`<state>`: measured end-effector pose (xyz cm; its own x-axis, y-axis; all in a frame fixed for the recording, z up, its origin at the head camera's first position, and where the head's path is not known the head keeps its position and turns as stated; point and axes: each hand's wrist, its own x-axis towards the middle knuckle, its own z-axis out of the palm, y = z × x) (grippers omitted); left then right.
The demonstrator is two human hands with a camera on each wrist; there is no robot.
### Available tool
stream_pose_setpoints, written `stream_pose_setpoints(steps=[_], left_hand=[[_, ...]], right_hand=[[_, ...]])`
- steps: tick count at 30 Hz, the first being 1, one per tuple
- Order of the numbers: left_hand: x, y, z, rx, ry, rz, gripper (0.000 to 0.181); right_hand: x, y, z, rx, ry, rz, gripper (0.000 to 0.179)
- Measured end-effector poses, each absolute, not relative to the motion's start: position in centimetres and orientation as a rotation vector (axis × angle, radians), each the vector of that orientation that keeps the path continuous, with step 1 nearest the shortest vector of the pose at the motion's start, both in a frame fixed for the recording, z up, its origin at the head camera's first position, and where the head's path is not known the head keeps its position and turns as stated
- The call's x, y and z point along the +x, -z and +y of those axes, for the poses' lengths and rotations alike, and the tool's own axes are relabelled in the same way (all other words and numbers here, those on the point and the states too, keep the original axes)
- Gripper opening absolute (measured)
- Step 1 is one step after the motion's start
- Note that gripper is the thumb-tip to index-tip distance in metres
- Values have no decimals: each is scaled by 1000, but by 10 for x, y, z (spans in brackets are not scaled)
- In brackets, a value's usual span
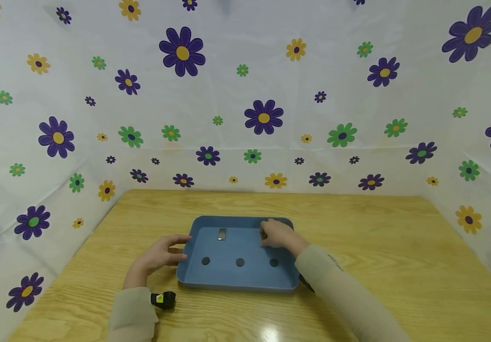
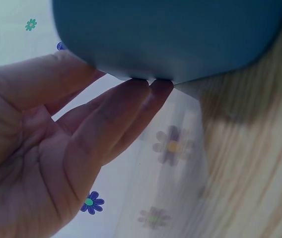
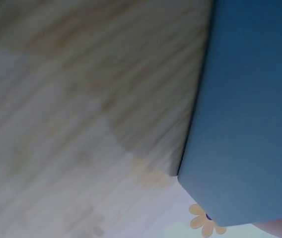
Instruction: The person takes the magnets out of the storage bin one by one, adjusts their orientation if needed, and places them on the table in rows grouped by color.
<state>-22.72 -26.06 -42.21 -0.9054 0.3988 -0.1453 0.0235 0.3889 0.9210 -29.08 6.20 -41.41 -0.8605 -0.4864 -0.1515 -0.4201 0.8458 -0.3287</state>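
A shallow blue tray (image 1: 245, 287) lies on the table. My left hand (image 1: 162, 254) is at its left side, fingers extended, and the fingertips (image 2: 162, 88) touch the outer wall in the left wrist view. My right hand (image 1: 277, 233) reaches over the tray's right part, fingers bent down toward its floor near the far right corner. I cannot tell what, if anything, is between thumb and fingers. Near the tray's front lie three dark round discs: a left one (image 1: 205, 261), a middle one (image 1: 240, 262) and a right one (image 1: 274, 262). A small metallic rectangle (image 1: 221, 234) lies at the back left.
The tray stands on a wood-grain table (image 1: 369, 247). White sheeting (image 1: 224, 90) printed with purple, yellow and green flowers rises behind the table and along both sides. A black wrist device (image 1: 164, 300) with a yellow label is beside the left sleeve.
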Motion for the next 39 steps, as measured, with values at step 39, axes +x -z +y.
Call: stream_pose_setpoints(steps=[39], left_hand=[[-225, 421, -261, 377, -1514, 2325, 54]], right_hand=[[-289, 414, 67, -597, 860, 2724, 29]])
